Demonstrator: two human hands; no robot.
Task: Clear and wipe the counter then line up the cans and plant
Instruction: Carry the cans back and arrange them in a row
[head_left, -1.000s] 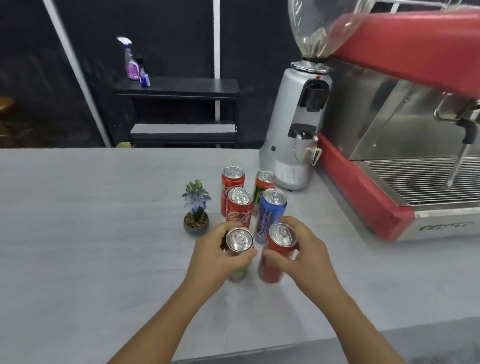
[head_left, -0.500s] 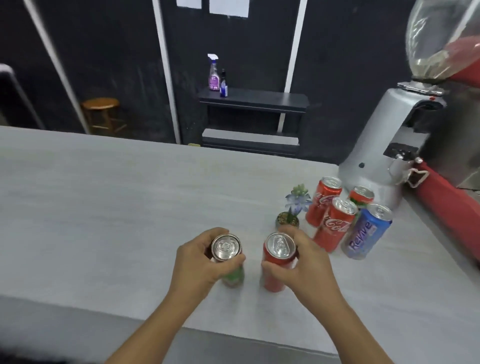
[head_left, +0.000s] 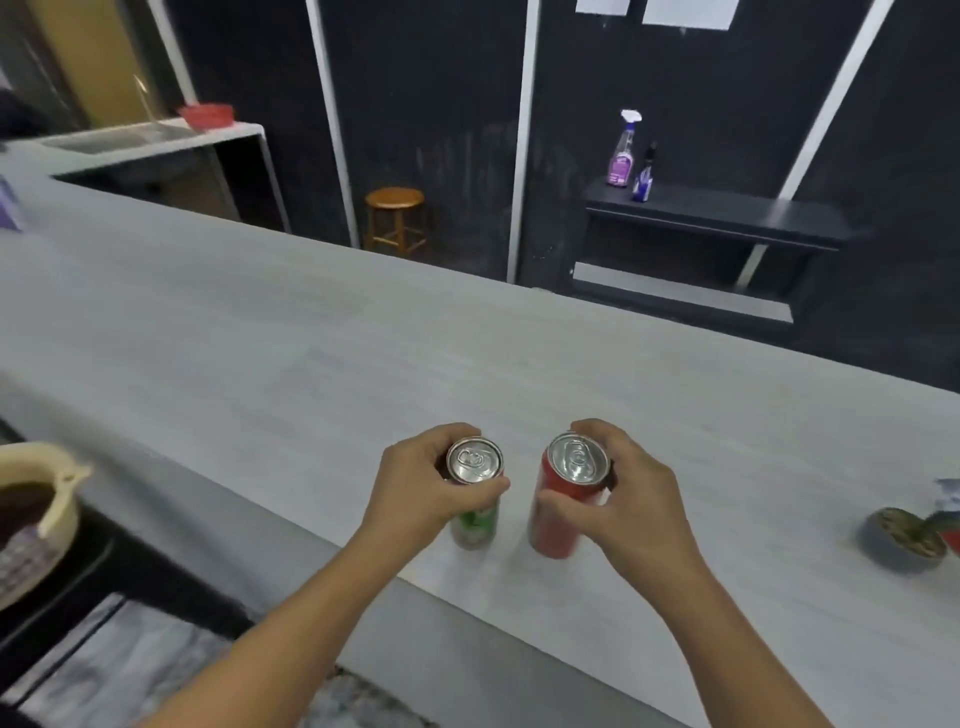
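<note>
My left hand (head_left: 421, 488): fingers (head_left: 485, 487) wrapped around the upper part of the green can (head_left: 475, 499), thumb across the side facing me, the other fingers behind the rim. The can is upright. I cannot tell whether its base touches the worktop (head_left: 260, 353) or is just above it.

My right hand (head_left: 623, 499): fingers curled around the upper part of the red can (head_left: 563, 499), thumb on the near side under the rim, the other fingers behind the lid. This can tilts slightly, top toward the far edge, and I cannot tell whether its base is on the surface.

Position of the cans: side by side, near each other but not touching, green on the left, red on the right, close to the near edge of the worktop, about midway along the part in view. Both lids face up, pull tabs visible.

The potted plant (head_left: 904, 535) stands at the right end of the visible worktop, well apart from the red can, partly cut off by the frame and blurred.

A pale basket (head_left: 39, 519) sits below the near edge, at the left. Beyond the far edge: a wooden stool (head_left: 396, 218), and a dark shelf (head_left: 717, 218) carrying a purple spray bottle (head_left: 623, 153) with a small dark bottle (head_left: 644, 174) just beside it.
</note>
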